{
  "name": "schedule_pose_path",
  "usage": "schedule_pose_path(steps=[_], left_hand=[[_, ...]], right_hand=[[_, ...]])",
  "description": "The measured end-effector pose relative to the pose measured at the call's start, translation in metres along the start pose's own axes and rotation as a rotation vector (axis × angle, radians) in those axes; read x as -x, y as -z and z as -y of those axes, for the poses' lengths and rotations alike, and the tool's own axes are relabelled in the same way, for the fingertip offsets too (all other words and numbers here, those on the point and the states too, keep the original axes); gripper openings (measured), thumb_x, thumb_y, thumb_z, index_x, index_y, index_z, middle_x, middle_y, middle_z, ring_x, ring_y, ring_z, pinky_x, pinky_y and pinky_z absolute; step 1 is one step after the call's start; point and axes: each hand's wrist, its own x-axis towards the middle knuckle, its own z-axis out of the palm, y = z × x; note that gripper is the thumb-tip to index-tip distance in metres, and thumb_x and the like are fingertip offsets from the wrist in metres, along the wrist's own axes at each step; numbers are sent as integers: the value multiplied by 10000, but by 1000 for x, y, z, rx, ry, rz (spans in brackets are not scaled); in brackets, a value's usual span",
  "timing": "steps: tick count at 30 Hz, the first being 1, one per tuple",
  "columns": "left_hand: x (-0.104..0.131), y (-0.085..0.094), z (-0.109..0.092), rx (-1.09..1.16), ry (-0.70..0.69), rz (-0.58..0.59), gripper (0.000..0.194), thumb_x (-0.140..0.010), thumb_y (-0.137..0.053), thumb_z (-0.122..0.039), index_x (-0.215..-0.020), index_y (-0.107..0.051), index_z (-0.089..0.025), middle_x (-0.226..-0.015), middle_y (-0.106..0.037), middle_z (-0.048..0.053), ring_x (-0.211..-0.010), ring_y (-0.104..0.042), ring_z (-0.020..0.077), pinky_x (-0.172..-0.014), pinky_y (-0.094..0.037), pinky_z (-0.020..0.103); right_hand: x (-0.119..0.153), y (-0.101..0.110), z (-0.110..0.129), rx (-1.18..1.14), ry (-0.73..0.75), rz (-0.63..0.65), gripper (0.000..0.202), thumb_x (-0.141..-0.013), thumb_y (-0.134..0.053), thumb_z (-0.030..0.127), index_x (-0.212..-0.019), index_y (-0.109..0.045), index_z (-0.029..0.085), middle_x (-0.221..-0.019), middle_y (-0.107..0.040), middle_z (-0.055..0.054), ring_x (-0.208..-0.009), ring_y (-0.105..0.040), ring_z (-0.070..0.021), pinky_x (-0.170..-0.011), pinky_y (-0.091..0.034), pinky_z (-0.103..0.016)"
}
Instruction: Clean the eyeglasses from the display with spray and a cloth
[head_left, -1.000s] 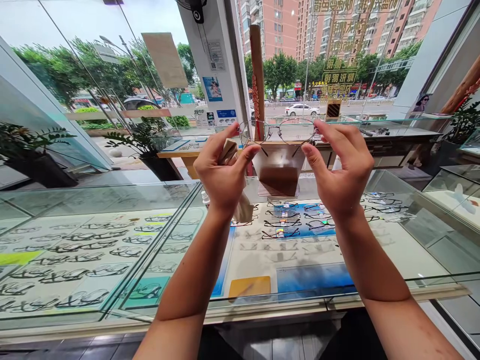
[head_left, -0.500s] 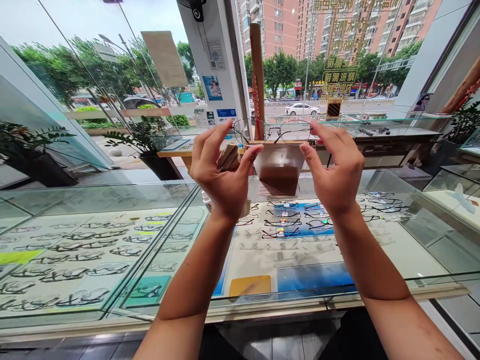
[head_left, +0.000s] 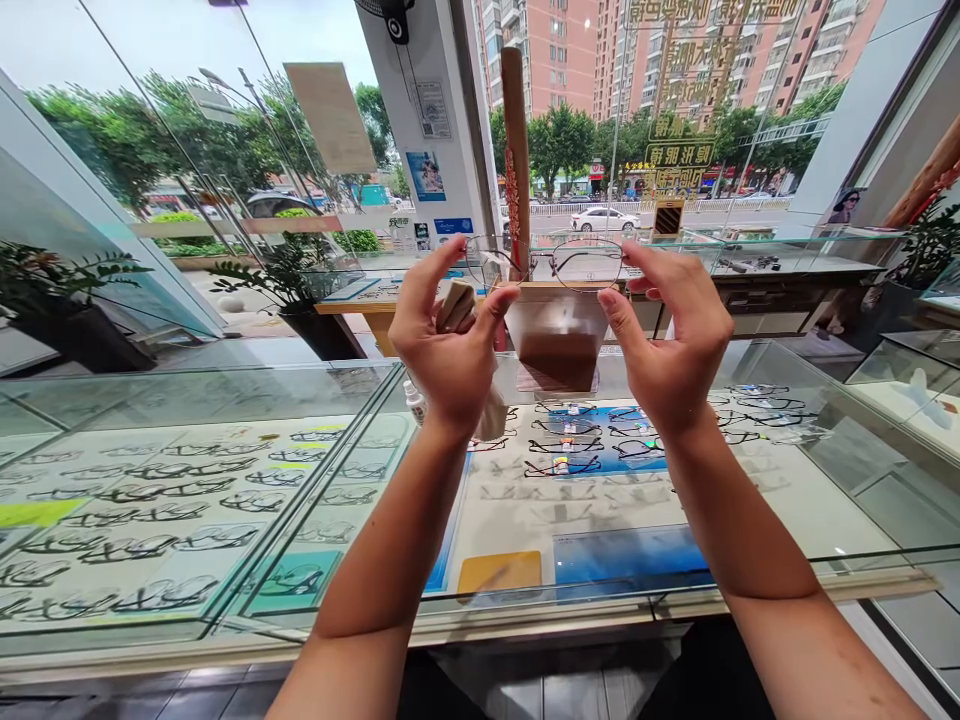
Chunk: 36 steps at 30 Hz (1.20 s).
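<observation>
A pair of thin-rimmed eyeglasses [head_left: 587, 266] is held up over the glass counter, its lenses side by side. My left hand [head_left: 448, 345] grips the left end of the frame between thumb and fingers; a folded beige cloth [head_left: 456, 305] is tucked in the same palm and partly hangs below it. My right hand [head_left: 675, 335] holds the right rim, with the index finger at its upper edge and the thumb near the lower edge. Behind and below the glasses stands a brown box-like object [head_left: 557, 350].
The glass display counter [head_left: 510, 598] holds rows of spectacles [head_left: 566, 445] and a yellow card [head_left: 499, 573]. A small white bottle [head_left: 414, 400] stands beside my left wrist. Potted plants, a wooden post [head_left: 514, 150] and large windows are beyond.
The glasses have tilted slightly in my fingers. My left hand has shifted a little to the right and turned, and more of the cloth shows below it.
</observation>
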Motion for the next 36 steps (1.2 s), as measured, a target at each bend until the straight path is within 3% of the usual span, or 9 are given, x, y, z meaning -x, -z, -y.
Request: schedule_pose_path(steps=[6,15,26,36], left_hand=[[6,-3,-6,-68,8,-77,608,-887,-911,-478,-1439,-678,-372,-1508,-681,78,-1535,-559,371,-1052,-672,500],[10,-2,-13,-142,-64,-27,564,-926,-875,-456,-1445,-667,-377,-1507,-689,76,-1495,-598,349,-981,-691,449],[10,-8,-16,-99,-53,1,548,-924,-870,-520,-1403,-661,-355,-1454,-702,88,-1347,-703,321,-934,-698,432],[5,-10,-16,53,-41,62,630,-902,-847,-660,-1382,-619,-321,-1339,-747,100,-1268,-751,309,-991,-667,457]], right_hand=[[1,-4,1,-162,-80,9,393,-1065,-639,456,-1444,-709,376,-1443,-743,-66,-1207,-748,-311,-1036,-641,-565],[-11,-5,-12,-495,-213,-4,332,-1041,-664,574,-1201,-797,316,-1175,-817,-52,-1094,-790,-251,-942,-681,-472],[-14,-4,-25,-507,-256,33,360,-1051,-636,597,-1209,-788,312,-1132,-816,-52,-1096,-802,-242,-917,-674,-448],[-12,-7,-34,-496,-256,48,372,-1044,-645,618,-1239,-776,329,-1153,-810,-43,-1097,-793,-234,-932,-668,-450]])
